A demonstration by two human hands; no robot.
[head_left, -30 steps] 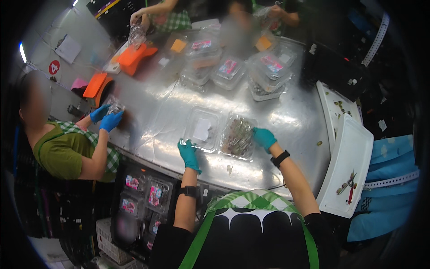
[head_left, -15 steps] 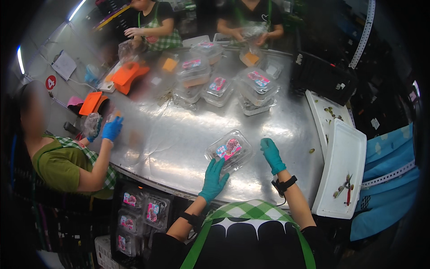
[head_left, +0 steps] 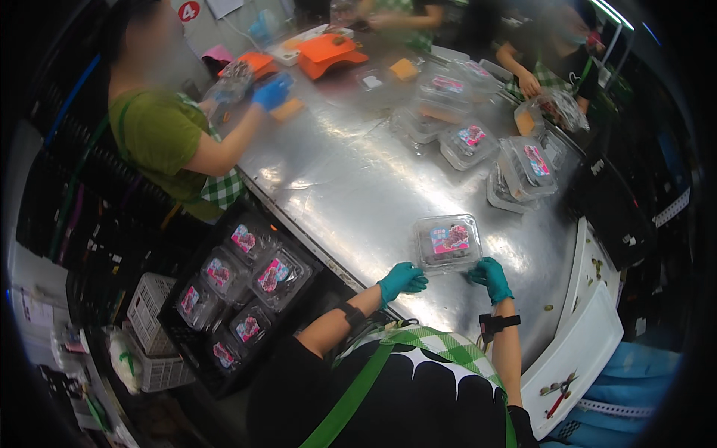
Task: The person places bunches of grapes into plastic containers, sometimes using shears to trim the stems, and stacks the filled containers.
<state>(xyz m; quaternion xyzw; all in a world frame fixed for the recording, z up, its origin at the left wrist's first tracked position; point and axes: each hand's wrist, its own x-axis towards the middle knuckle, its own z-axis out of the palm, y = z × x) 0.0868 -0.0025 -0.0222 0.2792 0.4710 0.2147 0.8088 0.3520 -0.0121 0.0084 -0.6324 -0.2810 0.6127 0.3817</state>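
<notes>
Desk: shiny metal, bright with reflections.
Black crate: well left of the fingers of your left hand.
Left fingers: at the near left corner of your clear box; whether pinching, I cannot tell.
Lid: uneven pressure from your fingers could leave a corner raised.
Clear box: on the desk, just beyond and between your fingers; see-through, dark contents, pink-and-blue label.
Right hand: fingers bent by the near right corner; pinch or touch, I cannot tell.
</notes>
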